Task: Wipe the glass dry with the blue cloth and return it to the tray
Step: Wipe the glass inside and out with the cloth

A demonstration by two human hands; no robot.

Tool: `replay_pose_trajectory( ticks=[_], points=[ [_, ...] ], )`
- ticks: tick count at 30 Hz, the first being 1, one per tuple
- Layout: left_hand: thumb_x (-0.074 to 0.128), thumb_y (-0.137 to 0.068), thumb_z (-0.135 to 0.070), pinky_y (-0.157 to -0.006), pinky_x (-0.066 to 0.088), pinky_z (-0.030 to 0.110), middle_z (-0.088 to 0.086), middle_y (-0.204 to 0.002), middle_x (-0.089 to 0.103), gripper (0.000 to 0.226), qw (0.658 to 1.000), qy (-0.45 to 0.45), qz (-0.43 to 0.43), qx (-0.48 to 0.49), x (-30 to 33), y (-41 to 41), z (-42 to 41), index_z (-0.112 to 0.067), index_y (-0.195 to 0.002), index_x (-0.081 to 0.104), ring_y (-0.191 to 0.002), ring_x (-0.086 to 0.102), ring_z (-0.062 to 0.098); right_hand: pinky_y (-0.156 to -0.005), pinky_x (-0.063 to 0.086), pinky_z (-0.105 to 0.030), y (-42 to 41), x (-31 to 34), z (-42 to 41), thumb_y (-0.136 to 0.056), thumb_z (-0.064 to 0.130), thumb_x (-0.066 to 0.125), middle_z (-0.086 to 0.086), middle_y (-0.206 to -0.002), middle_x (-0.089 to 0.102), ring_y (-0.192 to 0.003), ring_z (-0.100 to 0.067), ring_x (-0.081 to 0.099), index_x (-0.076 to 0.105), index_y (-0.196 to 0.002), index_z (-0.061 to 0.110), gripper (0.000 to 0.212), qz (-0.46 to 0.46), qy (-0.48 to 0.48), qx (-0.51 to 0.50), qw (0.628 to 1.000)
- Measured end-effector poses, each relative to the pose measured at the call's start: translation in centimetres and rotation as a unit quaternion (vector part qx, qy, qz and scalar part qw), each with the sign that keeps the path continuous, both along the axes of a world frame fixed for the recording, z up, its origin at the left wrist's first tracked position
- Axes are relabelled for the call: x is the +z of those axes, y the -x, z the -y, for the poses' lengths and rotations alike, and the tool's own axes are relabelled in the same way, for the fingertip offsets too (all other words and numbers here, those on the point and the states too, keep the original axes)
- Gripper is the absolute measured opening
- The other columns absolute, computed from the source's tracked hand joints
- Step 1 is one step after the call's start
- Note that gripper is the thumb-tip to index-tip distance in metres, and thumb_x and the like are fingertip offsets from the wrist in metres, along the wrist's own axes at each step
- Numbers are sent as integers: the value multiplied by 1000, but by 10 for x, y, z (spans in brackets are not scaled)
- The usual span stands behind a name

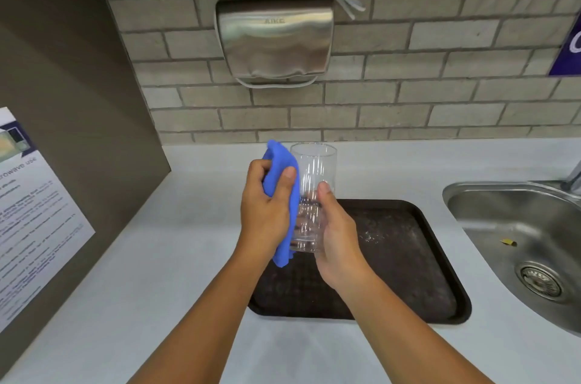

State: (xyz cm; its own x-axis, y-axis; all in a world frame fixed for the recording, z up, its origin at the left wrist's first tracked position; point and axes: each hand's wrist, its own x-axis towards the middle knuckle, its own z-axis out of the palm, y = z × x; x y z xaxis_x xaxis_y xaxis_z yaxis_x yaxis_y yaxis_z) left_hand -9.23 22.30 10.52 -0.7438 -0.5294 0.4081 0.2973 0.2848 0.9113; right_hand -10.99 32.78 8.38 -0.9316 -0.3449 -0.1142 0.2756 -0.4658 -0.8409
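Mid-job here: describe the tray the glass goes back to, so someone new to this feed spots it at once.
Start at the steel sink set into the pale counter on the right. Just left of it, directly under both hands and the glass, lies the tray. It is the only dark thing on the counter: a flat, brown-black rectangle with rounded corners, a raised rim and a speckled, worn surface.

Blue cloth (280,191), dark brown tray (408,257)

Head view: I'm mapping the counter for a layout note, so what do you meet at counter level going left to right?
Printed notice → blue cloth → glass → bare part of the dark tray → steel sink.
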Motion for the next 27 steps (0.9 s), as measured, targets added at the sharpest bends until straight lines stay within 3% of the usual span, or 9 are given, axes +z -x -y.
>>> replay_pose_trajectory(
  ticks=[2, 6, 10, 12, 14, 17, 19, 25, 27],
  points=[
    [58, -91, -41, -61, 50, 28, -14, -69, 59, 18, 997, -65, 34, 0, -3, 2, 8, -27, -83, 53, -61, 59, 6, -101, 48, -61, -1, 5, -2, -54, 64, 77, -28, -116, 68, -105, -41, 66, 65, -124, 0, 95, 5, 17, 22, 1000],
    [59, -92, -41, -61, 53, 32, -8, -70, 60, 18, 992, -127, 20, -4, 0, -3, 9, -26, -83, 56, -62, 60, 10, -92, 54, -52, 1, 12, -2, -64, 61, 71, -19, -104, 70, -93, -34, 68, 68, -120, 2, 81, 12, 34, 53, 998],
    [61, -88, -43, -61, 57, 35, -1, -86, 64, 6, 998, -17, -41, -48, 12, -12, 0, -42, -86, 56, -70, 64, 18, -80, 55, -47, 1, 11, -2, -71, 57, 67, -20, -105, 71, -91, -34, 69, 68, -120, 0, 75, 3, 27, 48, 998],
    [64, -86, -33, -73, 52, 21, 4, -99, 58, 14, 994, 69, -74, -34, 14, -15, -6, -43, -90, 56, -84, 62, 10, -87, 54, -50, 3, 12, -1, -72, 56, 68, -20, -110, 73, -97, -34, 70, 73, -116, 6, 66, -12, 32, 51, 998],
    [66, -85, -28, -74, 47, 12, 1, -101, 55, 18, 992, 92, -86, -18, 16, -13, -8, -42, -91, 56, -87, 60, 3, -86, 55, -50, 4, 12, -1, -72, 55, 70, -17, -108, 76, -95, -31, 72, 79, -107, 13, 56, -17, 39, 62, 997],
    [64, -89, -34, -56, 50, 20, -13, -81, 63, 8, 999, -23, -34, -29, 24, -8, -4, -33, -89, 56, -64, 61, 6, -70, 59, -41, 5, 11, -3, -72, 58, 69, -15, -99, 75, -84, -29, 73, 77, -107, 11, 59, -8, 55, 80, 995],
    [61, -91, -38, -46, 50, 24, -12, -66, 60, 12, 994, -98, 13, -37, 27, -2, 0, -27, -90, 56, -51, 57, 7, -71, 59, -41, 5, 8, -5, -72, 62, 68, -17, -101, 74, -86, -31, 73, 74, -112, 9, 67, -1, 61, 90, 994],
    [52, -95, -41, -63, 58, 48, 14, -89, 65, 20, 976, -184, 113, -21, 29, 9, 3, -22, -94, 56, -70, 65, 28, -81, 60, -47, 5, -2, -8, -76, 62, 65, -14, -105, 77, -92, -30, 75, 78, -106, 14, 59, -2, 63, 108, 992],
    [52, -95, -41, -60, 58, 46, 9, -84, 63, 19, 981, -172, 89, -6, 26, 6, 1, -22, -94, 55, -64, 64, 21, -84, 60, -48, 6, -2, -10, -77, 61, 65, -14, -105, 77, -93, -29, 75, 80, -103, 16, 54, -5, 60, 112, 992]
  ],
)
